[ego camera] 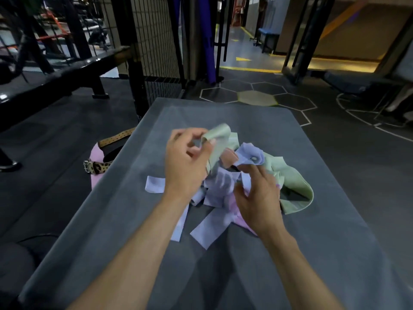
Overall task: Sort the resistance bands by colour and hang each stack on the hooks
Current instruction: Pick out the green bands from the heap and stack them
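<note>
A mixed heap of resistance bands (225,193) lies near the middle of the grey padded bench (312,220), slightly toward its far edge; lilac, pale green, pink and one orange-pink band are tangled together. The left hand (187,162) pinches a pale green band (218,139), lifted above the heap. The right hand (257,195) hovers over the heap, fingers loosely curled, gripping nothing visible.

Two bare forearms in shot, no sleeves anywhere up to the frame's edge. Left hand (187,164) and right hand (257,198): no gloves, rings, watch or wristbands showing.
</note>
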Demonstrator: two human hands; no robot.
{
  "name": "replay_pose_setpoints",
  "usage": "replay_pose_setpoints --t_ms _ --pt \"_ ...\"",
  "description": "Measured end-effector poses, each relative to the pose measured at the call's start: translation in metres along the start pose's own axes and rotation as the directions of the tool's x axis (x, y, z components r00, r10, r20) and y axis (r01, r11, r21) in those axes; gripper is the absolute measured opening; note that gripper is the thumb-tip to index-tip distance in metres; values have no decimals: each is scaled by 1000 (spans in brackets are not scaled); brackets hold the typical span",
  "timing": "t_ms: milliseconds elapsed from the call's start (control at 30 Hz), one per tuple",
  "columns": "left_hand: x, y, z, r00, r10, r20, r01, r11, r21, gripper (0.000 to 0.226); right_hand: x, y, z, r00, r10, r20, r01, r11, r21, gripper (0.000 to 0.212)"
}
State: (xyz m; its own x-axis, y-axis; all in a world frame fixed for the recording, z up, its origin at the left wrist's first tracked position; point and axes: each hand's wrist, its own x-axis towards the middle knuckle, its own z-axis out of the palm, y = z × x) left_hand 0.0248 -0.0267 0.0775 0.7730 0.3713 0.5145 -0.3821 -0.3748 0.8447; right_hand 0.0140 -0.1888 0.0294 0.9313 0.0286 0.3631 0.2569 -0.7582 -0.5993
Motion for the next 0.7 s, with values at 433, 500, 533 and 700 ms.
replay_pose_setpoints --t_ms 433,500,533,700 --pt "-34 50 -113 954 -233 190 299 670 -680 18 -49 -83 1 917 -268 294 32 786 617 59" --pt "-38 50 -120 942 -238 235 334 647 -685 25 -51 -88 3 855 -307 418 -63 740 670 51" --pt "-40 49 -123 940 -245 238 341 643 -686 27 -53 -92 4 811 -319 490 -151 695 703 47" --pt "-32 23 -144 916 -390 89 356 691 -629 19 -53 -93 9 731 -321 603 -363 565 741 39"
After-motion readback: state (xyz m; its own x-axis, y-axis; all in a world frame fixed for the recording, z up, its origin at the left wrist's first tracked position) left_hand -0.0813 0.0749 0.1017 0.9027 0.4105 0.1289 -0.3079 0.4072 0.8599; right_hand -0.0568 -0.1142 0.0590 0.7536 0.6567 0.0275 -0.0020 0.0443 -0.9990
